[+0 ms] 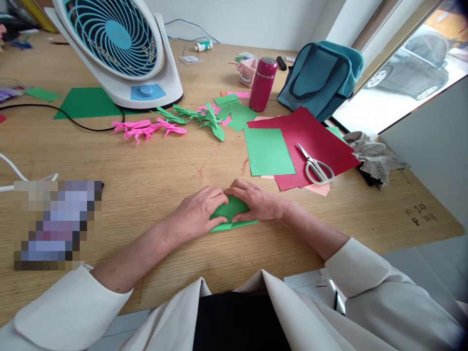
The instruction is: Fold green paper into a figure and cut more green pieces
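Stretching out of view at left, a wooden surface (127,165) carries a white-and-blue fan (157,78), its top cut off by the upper frame edge. A teal bag (320,73) stands at far right, above red sheets (310,129) partly covered by a light green sheet (270,151). At left, a flat object (62,219) is pixelated beyond reading. Near the front edge, a person's left hand (199,209) and right hand (259,202) meet with fingers bent, each closed on the folded green paper (230,210), thumbs along its near side; the hands hide both its ends, leaving the middle visible. White-handled scissors (311,160) lie on the red sheets, blades slightly apart.
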Tool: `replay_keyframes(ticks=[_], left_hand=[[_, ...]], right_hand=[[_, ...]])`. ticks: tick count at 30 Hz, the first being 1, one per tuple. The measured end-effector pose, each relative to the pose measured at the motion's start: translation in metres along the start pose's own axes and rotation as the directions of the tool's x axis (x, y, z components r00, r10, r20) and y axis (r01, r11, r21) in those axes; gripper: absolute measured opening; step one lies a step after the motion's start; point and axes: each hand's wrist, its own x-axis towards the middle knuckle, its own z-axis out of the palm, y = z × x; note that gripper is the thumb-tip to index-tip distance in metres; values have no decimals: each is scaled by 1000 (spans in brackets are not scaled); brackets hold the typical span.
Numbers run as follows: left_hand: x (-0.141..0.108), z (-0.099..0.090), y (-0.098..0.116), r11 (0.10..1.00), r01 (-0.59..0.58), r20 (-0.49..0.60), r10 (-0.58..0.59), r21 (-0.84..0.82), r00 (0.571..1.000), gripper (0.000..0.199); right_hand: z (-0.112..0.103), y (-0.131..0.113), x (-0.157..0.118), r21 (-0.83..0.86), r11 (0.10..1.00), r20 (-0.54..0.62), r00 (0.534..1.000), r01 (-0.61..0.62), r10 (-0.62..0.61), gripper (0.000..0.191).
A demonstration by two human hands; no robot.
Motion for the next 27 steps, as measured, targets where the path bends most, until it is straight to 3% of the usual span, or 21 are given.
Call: replay_keyframes(ticks=[8,19,24,27], left_hand=[[-6,3,2,998,27,-3,-27,-53,1000,21],[-6,-3,-1,995,-8,45,13,-95,999,23],[-1,-6,11,1000,31,66,-30,-5,997,18],[1,-6,22,993,93,69,-98,67,993,14]], right_hand=[[4,-1,-2,-13,1000,-35,999,-2,1,42],[8,-20,5,-63,988,-67,988,-142,138,67],[5,-17,4,-30,992,-48,992,-119,118,51],[3,-16,3,-16,994,-39,993,-110,110,50]])
